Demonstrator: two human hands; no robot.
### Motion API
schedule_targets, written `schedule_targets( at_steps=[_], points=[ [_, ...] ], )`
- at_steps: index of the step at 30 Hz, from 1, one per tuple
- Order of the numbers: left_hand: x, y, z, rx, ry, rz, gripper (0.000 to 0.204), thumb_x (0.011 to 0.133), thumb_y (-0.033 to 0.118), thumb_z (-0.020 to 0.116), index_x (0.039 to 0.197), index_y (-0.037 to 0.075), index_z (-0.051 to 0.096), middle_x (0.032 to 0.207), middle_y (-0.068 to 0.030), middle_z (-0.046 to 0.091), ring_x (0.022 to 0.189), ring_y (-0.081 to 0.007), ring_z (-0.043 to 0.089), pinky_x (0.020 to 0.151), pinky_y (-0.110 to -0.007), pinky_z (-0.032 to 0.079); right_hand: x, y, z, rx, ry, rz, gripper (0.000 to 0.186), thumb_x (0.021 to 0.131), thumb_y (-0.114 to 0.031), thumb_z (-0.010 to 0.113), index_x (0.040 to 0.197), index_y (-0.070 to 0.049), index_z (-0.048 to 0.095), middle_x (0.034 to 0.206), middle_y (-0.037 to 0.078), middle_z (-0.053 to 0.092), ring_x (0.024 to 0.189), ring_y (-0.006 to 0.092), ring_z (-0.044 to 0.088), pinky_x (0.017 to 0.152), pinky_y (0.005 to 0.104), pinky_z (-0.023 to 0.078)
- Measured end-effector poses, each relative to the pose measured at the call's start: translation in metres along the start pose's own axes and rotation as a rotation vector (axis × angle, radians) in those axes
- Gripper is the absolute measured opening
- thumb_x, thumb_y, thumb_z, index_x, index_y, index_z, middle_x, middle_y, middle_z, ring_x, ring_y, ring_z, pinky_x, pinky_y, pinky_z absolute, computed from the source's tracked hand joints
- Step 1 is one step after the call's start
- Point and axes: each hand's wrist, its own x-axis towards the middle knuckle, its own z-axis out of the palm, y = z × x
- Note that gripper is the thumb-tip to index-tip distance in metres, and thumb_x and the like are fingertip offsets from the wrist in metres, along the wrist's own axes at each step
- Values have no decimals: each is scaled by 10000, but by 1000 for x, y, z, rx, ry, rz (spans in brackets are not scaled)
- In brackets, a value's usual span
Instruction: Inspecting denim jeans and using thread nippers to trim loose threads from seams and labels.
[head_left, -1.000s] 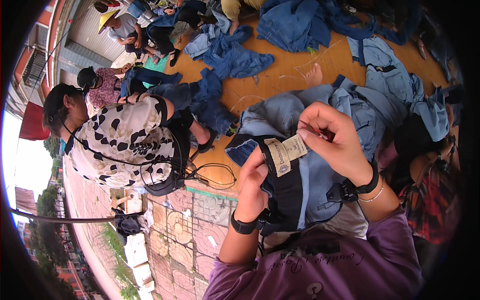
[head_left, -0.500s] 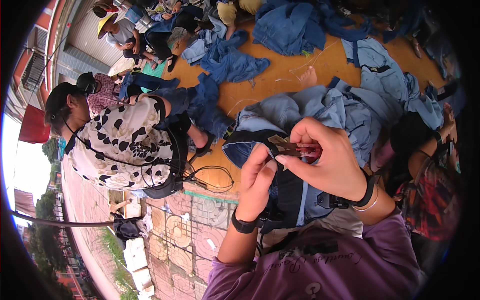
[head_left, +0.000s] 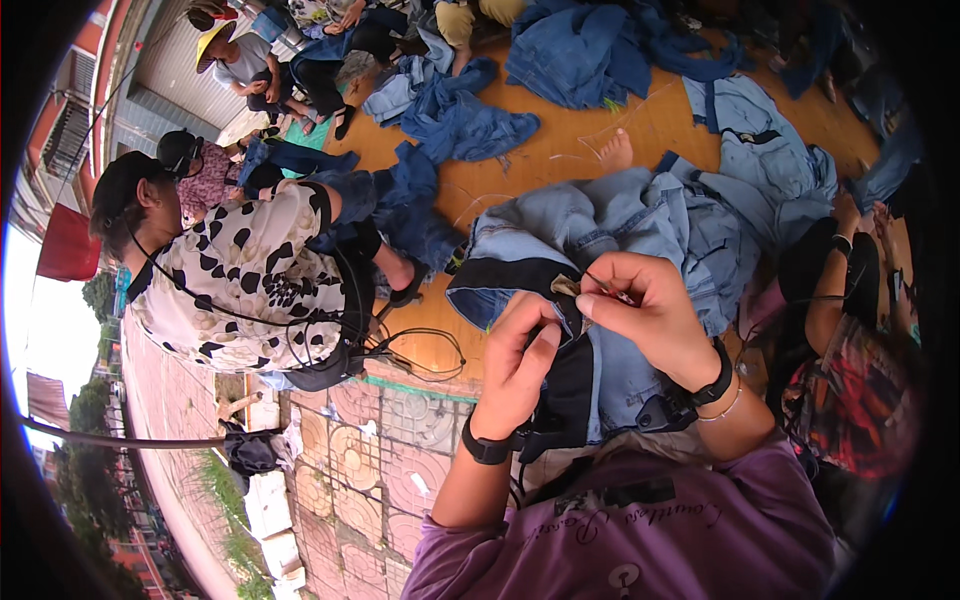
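A light blue denim garment (head_left: 640, 235) with a dark inner band (head_left: 495, 272) lies bunched in front of me. My left hand (head_left: 515, 360) pinches that band from the lower left. My right hand (head_left: 640, 315) is closed on a small cutting tool with red parts, mostly hidden by the fingers, its tip beside a beige label (head_left: 564, 284) on the band. My two hands are close together at the label.
A person in a spotted shirt (head_left: 240, 275) sits at my left beside looped cables; others sit upper left. Dark blue denim (head_left: 570, 55) lies on the wooden board (head_left: 480, 190), with a bare foot (head_left: 617, 152). Another person's arm (head_left: 830, 280) is at right; tiled paving (head_left: 350, 500) lies below.
The label was spread flat between my fingers; now it is folded and mostly covered, and my right hand has moved down and slightly left with the tool over it.
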Motion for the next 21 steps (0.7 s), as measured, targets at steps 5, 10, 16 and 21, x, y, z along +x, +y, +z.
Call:
schedule_targets(
  at_steps=[5,10,16,21],
  points=[
    [0,4,4,17,58,14,113,810,23,623,874,16,529,810,-39,475,747,-148,451,708,-261,371,0,1,2,56,26,8,86,882,-65,666,850,-18,602,740,-67,546,669,-10,417,572,177,312],
    [3,3,7,38,83,55,130,798,10,642,863,25,530,797,-40,472,748,-150,449,707,-260,370,-1,2,4,-52,31,-107,107,890,-81,668,909,-18,585,755,-65,524,664,8,398,573,190,315],
    [3,5,10,100,184,99,130,828,33,664,874,16,544,798,-49,486,760,-166,465,715,-266,387,-1,-4,-2,-272,14,-337,156,887,-96,673,987,-29,573,739,19,550,622,83,495,545,250,387],
    [5,5,7,222,214,206,122,869,45,664,899,-12,561,861,-93,512,773,-213,495,725,-292,416,9,-1,-9,-629,9,-641,243,823,-150,737,975,-40,583,764,71,592,611,202,568,515,314,436]
  ],
)
